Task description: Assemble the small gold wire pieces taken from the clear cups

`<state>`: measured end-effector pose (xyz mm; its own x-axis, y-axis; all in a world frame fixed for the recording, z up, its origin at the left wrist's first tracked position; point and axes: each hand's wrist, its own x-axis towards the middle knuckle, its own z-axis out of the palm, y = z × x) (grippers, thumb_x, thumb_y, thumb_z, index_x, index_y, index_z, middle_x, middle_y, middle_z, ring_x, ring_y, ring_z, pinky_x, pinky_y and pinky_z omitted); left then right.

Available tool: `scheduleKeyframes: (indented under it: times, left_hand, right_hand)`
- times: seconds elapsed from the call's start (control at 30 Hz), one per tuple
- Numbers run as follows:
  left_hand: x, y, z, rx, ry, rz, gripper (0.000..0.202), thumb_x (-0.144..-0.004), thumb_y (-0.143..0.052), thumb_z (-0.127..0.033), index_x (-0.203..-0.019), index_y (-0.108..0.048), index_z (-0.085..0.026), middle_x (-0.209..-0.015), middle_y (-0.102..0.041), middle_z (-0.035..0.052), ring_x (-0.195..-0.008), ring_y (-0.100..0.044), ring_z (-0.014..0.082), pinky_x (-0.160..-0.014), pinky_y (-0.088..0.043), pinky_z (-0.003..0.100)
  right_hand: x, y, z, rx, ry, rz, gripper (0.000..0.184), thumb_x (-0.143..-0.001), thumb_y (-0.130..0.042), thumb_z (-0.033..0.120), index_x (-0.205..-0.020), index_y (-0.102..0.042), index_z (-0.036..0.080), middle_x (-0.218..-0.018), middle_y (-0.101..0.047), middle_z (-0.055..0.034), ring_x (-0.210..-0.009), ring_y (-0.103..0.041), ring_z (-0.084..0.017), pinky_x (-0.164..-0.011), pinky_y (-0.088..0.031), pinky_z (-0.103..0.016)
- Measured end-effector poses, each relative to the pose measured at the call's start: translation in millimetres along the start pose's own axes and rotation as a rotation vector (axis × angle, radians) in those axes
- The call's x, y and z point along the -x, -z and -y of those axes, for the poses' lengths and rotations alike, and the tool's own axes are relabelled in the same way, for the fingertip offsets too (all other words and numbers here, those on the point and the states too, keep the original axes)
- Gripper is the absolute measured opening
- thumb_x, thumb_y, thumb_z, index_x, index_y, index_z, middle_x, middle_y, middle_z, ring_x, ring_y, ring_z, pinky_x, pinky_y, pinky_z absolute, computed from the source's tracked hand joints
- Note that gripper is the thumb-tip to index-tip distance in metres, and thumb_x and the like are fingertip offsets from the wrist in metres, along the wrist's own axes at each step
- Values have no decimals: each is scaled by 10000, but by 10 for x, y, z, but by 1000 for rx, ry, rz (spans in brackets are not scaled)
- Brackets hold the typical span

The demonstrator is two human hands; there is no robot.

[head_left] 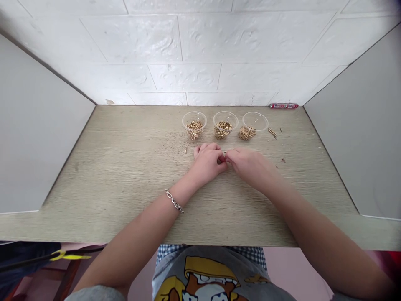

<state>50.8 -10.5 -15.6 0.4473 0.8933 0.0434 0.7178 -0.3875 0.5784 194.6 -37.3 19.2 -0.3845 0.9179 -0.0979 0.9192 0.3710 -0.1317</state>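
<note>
My left hand (208, 161) rests near the table's middle, its fingers curled and thumb and forefinger pinched. My right hand (247, 165) meets it fingertip to fingertip, pinching too. Whatever lies between the fingertips is tiny and mostly hidden; a small dark speck shows there. Just beyond the hands stand three clear plastic cups in a row. The left cup (194, 125), the middle cup (225, 125) and the right cup (254, 124) each hold many small gold-coloured metal pieces. One loose small gold-coloured piece (186, 150) lies left of my left hand.
Longer gold-coloured rods (272, 133) lie right of the cups, with small dark bits nearby. A red wrapped tube (283, 105) lies against the white brick wall (200, 42). Grey panels (37, 125) bound the wooden table (119, 167) on both sides.
</note>
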Motion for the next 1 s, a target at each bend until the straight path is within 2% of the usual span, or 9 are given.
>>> scheduleKeyframes:
  times: [0.17, 0.33, 0.5, 0.6, 0.73, 0.83, 1.0]
  left_hand:
    - [3, -6, 7, -2, -2, -9, 119, -704, -587, -258, -616, -578, -179, -908, -582, 3, -942, -452, 196, -858, -289, 393]
    - [10, -3, 0, -13, -12, -14, 133, -716, -582, -261, -613, -572, -177, -901, -580, 5, -939, -450, 195, -842, -294, 392]
    - [2, 1, -10, -17, -5, -19, 139, -714, -585, -256, -603, -565, -174, -894, -579, 9, -931, -449, 192, -833, -299, 387]
    - [1, 0, -8, -9, -11, -21, 139, -714, -587, -255, -601, -569, -176, -892, -579, 8, -929, -448, 189, -842, -298, 388]
    - [11, -10, 4, -13, -36, -27, 135, -712, -589, -248, -599, -569, -176, -878, -579, 5, -927, -450, 188, -843, -296, 387]
    - [16, -22, 12, -19, -42, -40, 130, -712, -587, -251, -606, -573, -177, -883, -579, 5, -926, -451, 190, -836, -298, 388]
    - [7, -23, 7, -6, -22, -30, 128, -712, -589, -268, -619, -582, -180, -896, -583, 6, -941, -454, 194, -850, -293, 389]
  right_hand:
    - [-1, -18, 21, 28, -32, -27, 213, -870, -360, 113, -805, -560, 149, -746, -585, -50, -588, -463, -127, -510, -227, -259]
    - [4, -37, 58, 38, -55, -33, 206, -845, -375, 91, -816, -571, 146, -754, -595, -69, -601, -491, -144, -506, -217, -267]
    - [29, -70, 133, 24, -130, -103, 191, -834, -382, 68, -807, -555, 147, -761, -608, -82, -639, -526, -154, -509, -226, -272]
    - [26, -70, 132, 8, -117, -105, 199, -854, -370, 89, -802, -550, 155, -747, -607, -73, -637, -529, -154, -511, -230, -269]
    - [15, -35, 73, 39, -48, -35, 209, -830, -379, 52, -823, -566, 145, -793, -612, -77, -641, -526, -152, -511, -222, -269]
    - [17, -34, 29, 30, -3, -49, 207, -831, -384, 57, -825, -572, 145, -787, -606, -73, -642, -519, -145, -516, -226, -263]
    - [18, -91, 13, -20, -60, -102, 234, -881, -345, 132, -776, -554, 153, -726, -590, -61, -596, -482, -140, -515, -226, -262]
